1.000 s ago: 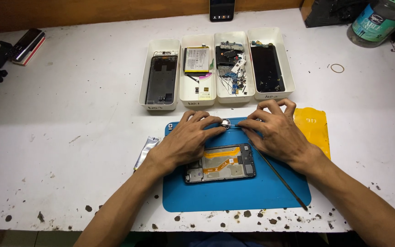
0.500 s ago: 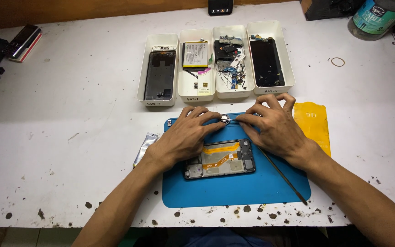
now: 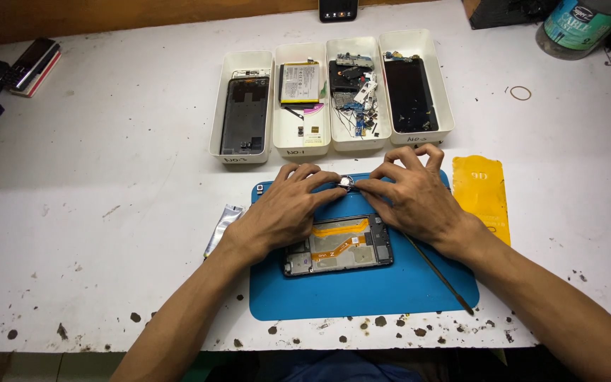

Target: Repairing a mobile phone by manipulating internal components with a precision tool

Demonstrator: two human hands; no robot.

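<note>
A small round part, seemingly metal, is pinched between narrowed fingertips of the left hand and right hand, above the opened phone on the blue mat.

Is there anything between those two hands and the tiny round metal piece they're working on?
Nothing visible does. The left hand and right hand both meet the small round metal part with their fingertips, above the blue rubber mat. The opened phone frame lies nearer the wrists.
</note>
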